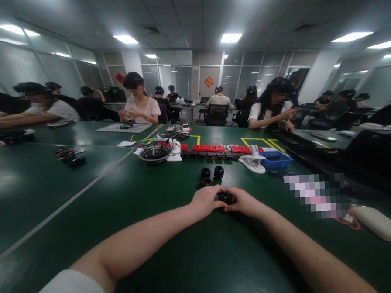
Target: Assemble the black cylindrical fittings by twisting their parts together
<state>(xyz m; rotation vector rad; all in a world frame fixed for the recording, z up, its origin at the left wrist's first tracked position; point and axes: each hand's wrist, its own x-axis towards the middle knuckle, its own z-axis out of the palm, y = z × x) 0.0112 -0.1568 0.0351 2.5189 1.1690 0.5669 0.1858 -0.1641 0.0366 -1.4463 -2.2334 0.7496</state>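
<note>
Both my hands meet at one small black round part (225, 198) on the green tabletop (161, 249). My left hand (206, 201) curls its thumb and fingers around the part's left side. From the right, my right hand (243, 201) grips the same part. Just beyond my fingers stand three similar black round parts: one at the back left (205, 172), one at the back right (218, 171), and one nearer (206, 181), partly covered by my left hand. What exactly these parts are I cannot make out.
Farther back are a red-and-black power strip row (212, 149), a round dish (154, 154), a white clip stand (253, 163) and a blue bin (276, 159). A white flat object (379, 222) lies at right. Tools (69, 156) lie at left. Several people sit around.
</note>
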